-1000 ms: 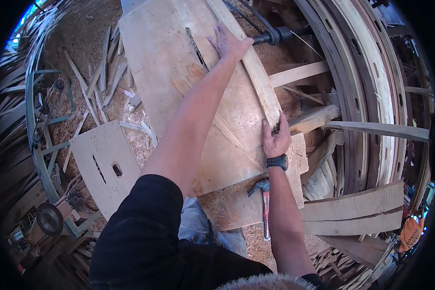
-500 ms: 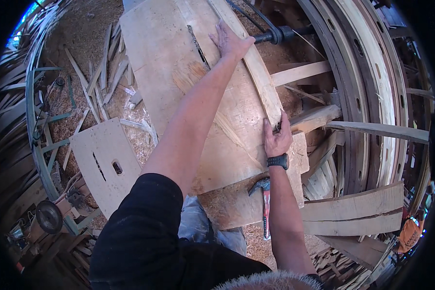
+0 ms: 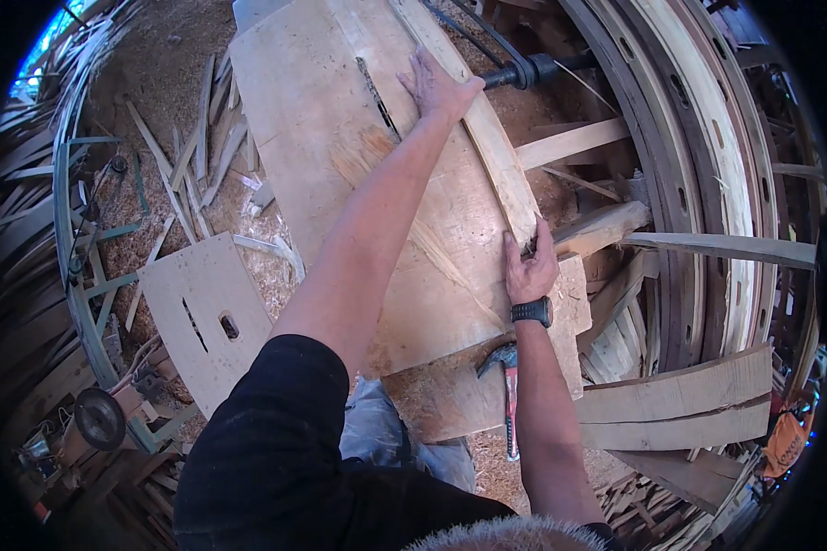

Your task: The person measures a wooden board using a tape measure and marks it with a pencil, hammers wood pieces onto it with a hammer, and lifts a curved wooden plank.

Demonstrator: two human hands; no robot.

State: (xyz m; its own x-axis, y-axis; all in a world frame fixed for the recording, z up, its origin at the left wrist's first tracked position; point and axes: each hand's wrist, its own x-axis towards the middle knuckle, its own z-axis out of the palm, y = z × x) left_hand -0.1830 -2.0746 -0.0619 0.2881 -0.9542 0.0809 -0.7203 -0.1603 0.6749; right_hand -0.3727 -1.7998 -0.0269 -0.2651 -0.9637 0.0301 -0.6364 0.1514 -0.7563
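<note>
A long pale wooden strip (image 3: 501,156) runs along the right side of a plywood table top (image 3: 294,119), which has a narrow dark slot (image 3: 375,95) cut in it. My left hand (image 3: 438,90) lies spread on the table top between the slot and the strip, its thumb reaching the strip's edge. At the near end of the strip, my right hand (image 3: 530,273) grips it, thumb on one side and fingers on the other. A hammer (image 3: 511,395) with a red handle lies by my right forearm, which covers part of it.
A smaller plywood panel (image 3: 202,317) with a slot and an oval hole sits at left. Long curved planks (image 3: 680,174) stand along the right, with a cracked board (image 3: 680,404) below them. Thin offcuts (image 3: 188,170) and sawdust cover the ground. A dark shaft with a belt (image 3: 528,71) lies beyond the strip.
</note>
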